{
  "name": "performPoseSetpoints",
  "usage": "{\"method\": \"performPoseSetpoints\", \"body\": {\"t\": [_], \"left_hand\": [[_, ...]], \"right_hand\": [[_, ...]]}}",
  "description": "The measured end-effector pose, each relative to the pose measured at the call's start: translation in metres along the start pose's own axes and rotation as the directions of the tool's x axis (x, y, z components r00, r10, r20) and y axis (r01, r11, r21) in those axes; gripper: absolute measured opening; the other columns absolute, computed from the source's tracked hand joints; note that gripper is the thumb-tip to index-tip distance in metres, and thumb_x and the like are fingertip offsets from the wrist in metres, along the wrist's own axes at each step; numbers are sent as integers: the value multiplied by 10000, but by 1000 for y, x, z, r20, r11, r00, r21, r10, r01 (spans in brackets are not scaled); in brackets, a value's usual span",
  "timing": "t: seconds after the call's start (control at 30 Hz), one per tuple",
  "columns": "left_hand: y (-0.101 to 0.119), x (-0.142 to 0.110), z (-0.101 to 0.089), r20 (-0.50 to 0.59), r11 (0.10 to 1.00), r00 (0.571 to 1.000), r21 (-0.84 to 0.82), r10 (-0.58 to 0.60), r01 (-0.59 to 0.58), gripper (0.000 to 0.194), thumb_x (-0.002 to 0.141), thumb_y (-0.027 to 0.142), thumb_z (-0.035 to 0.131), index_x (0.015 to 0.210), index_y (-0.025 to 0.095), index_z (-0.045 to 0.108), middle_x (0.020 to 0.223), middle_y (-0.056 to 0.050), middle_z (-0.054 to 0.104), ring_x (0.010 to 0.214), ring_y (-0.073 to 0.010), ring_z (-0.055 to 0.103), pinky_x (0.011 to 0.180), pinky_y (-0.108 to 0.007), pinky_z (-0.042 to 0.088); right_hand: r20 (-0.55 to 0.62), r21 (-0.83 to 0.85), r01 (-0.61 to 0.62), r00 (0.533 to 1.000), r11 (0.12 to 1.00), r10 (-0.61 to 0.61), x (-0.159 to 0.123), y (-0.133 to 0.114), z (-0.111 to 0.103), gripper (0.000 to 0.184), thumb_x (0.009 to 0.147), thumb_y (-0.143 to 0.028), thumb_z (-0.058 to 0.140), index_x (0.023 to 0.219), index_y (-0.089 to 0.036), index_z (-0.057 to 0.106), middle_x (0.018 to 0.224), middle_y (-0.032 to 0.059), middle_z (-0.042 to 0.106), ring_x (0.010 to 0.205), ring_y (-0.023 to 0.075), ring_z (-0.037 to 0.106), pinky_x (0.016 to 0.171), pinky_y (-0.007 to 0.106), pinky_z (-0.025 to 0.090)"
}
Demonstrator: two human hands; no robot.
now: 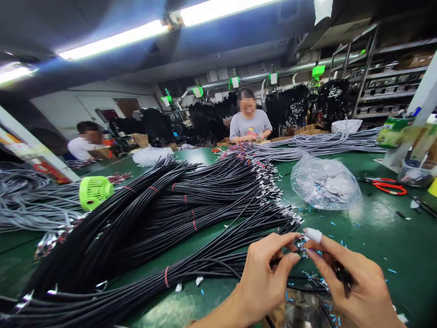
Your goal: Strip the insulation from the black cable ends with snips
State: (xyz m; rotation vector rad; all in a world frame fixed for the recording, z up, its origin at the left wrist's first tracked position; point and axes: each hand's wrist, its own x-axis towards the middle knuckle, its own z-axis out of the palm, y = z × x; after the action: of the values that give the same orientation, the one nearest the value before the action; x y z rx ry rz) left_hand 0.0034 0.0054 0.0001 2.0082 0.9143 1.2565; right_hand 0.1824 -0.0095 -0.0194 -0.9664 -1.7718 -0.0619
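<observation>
Glossy green table (375,228). Black cables (218,198), smooth, rubbery, left to centre, banded in bundles; many ends look stripped, remainder uncountable. Left hand (262,278) and right hand (363,282), lower right, fingertips pinching thin wires (302,242), seemingly unfinished; dark tool (344,279) in right palm. Crinkled clear bag (327,184), right. Tiny blue scraps (392,271), scattered lower right.

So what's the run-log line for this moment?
Left hand: pinches wire ends | right hand: fingers on them, dark object in palm | black cables: banded, on table | blue clippings: scattered
</observation>
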Motion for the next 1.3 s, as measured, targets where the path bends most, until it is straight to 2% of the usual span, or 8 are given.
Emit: {"method": "performPoseSetpoints", "body": {"t": [0.23,0.43,0.53,0.63,0.73,0.83,1.0,1.3], "left_hand": [[-1,-5,0,-55,973,972,44,227,-225,348,872,50,475,1154,186,626,845,-55,699,689,-130,574,625,-222,430],[-4,-5,-5,-102,989,993,-126,60,-73,203,924,141,454,954,198,646,748,-9,604,494,-67,457,480,-189,366],[-5,-4,-6,-117,974,993,-226,-21,-6,164,930,199,469,948,182,631,741,-7,583,437,-44,400,414,-175,317],[-2,-1,-9,-94,981,994,-193,-50,31,188,894,220,536,1041,173,644,727,-27,618,515,-84,503,472,-183,389],[2,0,-11,-102,995,995,-95,8,-18,166,864,207,565,930,142,703,730,-69,658,627,-139,582,553,-218,443],[6,0,-13,-102,997,993,-28,66,-70,161,854,177,558,869,129,711,717,-81,669,627,-149,586,559,-229,438],[9,0,-15,-73,993,991,48,109,-106,179,867,158,515,844,127,690,677,-64,655,592,-140,561,547,-231,405],[8,0,-12,-98,989,986,70,138,-131,171,860,142,513,881,123,682,715,-75,674,612,-144,580,548,-231,425]], "right_hand": [[80,-100,69,995,993,-61,-4,-3,-1,498,804,-91,594,1268,-244,498,939,52,764,723,211,738,678,297,574],[90,-24,36,995,999,-34,-1,-12,-1,579,786,-57,575,1298,-311,478,897,-1,770,647,181,727,639,267,554],[51,-25,-110,992,994,112,3,-10,0,394,813,-150,593,1183,-271,539,801,-10,754,606,152,700,626,238,546],[214,23,-305,932,952,293,11,-5,-1,243,865,-303,546,1098,-234,541,693,-21,702,544,135,660,510,201,521],[291,50,-389,887,920,359,15,-5,-2,261,907,-369,463,1113,-226,533,874,26,727,713,158,693,617,218,547],[241,84,-345,917,935,317,13,-10,-1,275,907,-387,459,1079,-235,610,1061,61,713,922,190,685,762,238,549],[173,88,-348,928,934,329,3,-15,3,334,864,-486,513,990,-257,721,1041,68,737,994,234,679,876,308,537],[221,9,-223,951,975,216,7,-5,1,275,851,-384,558,988,-238,746,991,80,755,925,250,712,816,328,573]]}}
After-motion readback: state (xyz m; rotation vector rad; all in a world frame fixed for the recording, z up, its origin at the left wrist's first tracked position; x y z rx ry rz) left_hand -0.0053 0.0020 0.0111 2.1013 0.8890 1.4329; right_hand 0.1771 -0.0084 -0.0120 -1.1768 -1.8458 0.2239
